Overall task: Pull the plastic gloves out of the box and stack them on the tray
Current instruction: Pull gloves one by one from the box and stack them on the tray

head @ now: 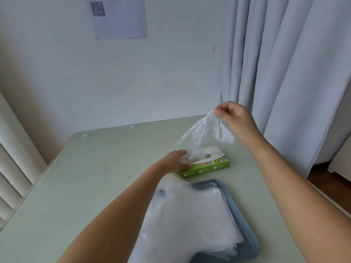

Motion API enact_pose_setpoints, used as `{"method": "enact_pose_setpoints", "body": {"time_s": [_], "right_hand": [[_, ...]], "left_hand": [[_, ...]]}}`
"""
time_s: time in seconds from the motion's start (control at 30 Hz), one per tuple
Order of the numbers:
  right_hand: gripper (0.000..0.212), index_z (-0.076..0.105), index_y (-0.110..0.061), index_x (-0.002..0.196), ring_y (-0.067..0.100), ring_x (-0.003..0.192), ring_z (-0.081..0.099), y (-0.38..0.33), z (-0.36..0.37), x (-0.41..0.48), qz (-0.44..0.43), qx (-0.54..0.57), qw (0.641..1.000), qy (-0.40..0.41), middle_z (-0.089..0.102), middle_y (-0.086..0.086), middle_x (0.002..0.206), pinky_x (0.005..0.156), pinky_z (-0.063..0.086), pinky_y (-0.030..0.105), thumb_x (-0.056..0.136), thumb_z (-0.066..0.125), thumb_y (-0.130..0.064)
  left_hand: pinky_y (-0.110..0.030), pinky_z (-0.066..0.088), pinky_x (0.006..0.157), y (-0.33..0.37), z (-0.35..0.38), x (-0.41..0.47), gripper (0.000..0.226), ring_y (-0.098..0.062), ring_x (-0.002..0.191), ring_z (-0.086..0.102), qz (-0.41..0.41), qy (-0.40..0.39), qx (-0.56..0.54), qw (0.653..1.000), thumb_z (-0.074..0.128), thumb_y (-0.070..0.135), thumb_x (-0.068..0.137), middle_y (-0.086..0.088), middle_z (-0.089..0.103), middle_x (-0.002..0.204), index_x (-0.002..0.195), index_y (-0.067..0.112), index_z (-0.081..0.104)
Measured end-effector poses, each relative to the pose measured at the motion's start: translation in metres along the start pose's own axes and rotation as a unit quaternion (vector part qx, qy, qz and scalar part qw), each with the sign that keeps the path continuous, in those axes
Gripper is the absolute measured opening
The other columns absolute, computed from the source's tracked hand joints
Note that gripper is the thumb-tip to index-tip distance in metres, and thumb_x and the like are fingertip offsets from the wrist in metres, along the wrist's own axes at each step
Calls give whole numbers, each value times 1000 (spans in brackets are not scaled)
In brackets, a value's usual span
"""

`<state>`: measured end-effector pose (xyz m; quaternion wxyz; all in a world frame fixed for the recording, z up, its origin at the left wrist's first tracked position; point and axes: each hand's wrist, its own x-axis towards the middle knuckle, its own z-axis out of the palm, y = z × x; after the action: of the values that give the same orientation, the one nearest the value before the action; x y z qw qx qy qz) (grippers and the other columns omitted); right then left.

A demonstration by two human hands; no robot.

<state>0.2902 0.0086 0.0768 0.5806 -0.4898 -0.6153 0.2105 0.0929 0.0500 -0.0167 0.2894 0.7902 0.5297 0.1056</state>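
the right hand is raised above the far right end of the box, its thumb and fingertips pinched tight on the top of a clear plastic glove. the glove hangs down and to the left in a loose, crumpled sheet, and its lower end reaches the slot in the top of the green and white glove box. whether that end is free of the slot cannot be told.

the left hand grips the box's left end, with the thumb on the near side and the fingers curled over the top beside the slot. the box lies flat on the pale green table, well in from the far edge, where the table meets the wall.

just nearer than the box, with a narrow strip of table between them, sits a blue-grey tray. a stack of gloves lies on it, spilling over the tray's left rim and near end onto the table, so only the far and right rims show. the right rim runs close to the table's right edge.

a grey curtain hangs just behind the raised right hand. the broad stretch of table top lies left of the left forearm, out to the left edge by a slatted blind.
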Motion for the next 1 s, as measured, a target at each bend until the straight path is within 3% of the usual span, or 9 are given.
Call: {"method": "enact_pose_setpoints", "body": {"time_s": [0.1,0.17,0.23,0.3,0.43,0.6,0.7,0.83,1.0], "right_hand": [[14,64,-20,80,-1,68,55,-15,-12,-3,5,62,998,2,62,-6,75,69,43,10,91,62,-11],[14,63,-18,82,-5,65,54,-23,-16,-7,6,81,997,-10,61,-7,74,69,42,9,92,60,-10],[13,64,-20,83,-5,68,55,-26,-19,-11,9,71,997,-16,62,-9,75,73,43,11,92,61,-10],[13,66,-22,83,-4,72,57,-25,-22,-15,14,52,998,-17,64,-11,78,77,43,14,91,62,-12],[9,67,-21,88,-4,81,59,-28,-25,-31,14,21,999,-44,68,-9,89,82,43,11,91,63,-14],[9,67,-21,92,-7,90,60,-32,-24,-46,-3,-10,995,-97,68,-10,98,86,43,9,91,63,-13],[22,65,-13,105,-1,98,59,-29,-23,-54,48,88,989,-109,65,-5,106,86,44,12,85,69,-22],[110,57,-4,120,22,99,64,-12,-26,-66,306,323,880,-168,64,11,113,83,49,30,32,88,-63],[99,65,-1,109,32,106,66,-5,-21,-89,328,428,813,-220,67,17,114,91,53,44,27,95,-49]], "left_hand": [[-22,43,75,4,-6,-1,23,-18,90,54,-18,67,-185,980,59,17,91,-2,60,99,113,18,66],[-24,44,80,10,-15,-8,18,-25,93,58,-23,71,-418,905,50,21,97,-6,64,100,105,17,65],[-37,43,94,20,-23,-18,53,-27,99,65,-17,-10,-639,769,32,49,100,-10,68,108,108,8,66],[-48,43,97,25,-31,-27,90,-29,99,67,-2,-93,-695,713,18,75,88,-15,68,113,111,2,66],[-41,46,99,35,-40,-47,102,-29,106,63,32,-178,-600,779,31,83,71,-15,67,114,118,0,64],[-30,55,79,52,-41,-64,47,-19,81,68,112,-152,-527,828,73,42,76,-7,71,88,106,6,66],[-21,51,63,64,-42,-72,9,-13,65,65,134,-95,-524,836,62,14,88,-2,67,72,87,5,63],[-24,38,64,66,-49,-86,17,-17,69,49,181,-52,-436,880,67,18,85,5,57,68,68,20,65],[-10,39,55,72,-68,-118,10,-2,57,53,212,-12,-314,926,61,9,90,6,66,69,81,4,62]]}}
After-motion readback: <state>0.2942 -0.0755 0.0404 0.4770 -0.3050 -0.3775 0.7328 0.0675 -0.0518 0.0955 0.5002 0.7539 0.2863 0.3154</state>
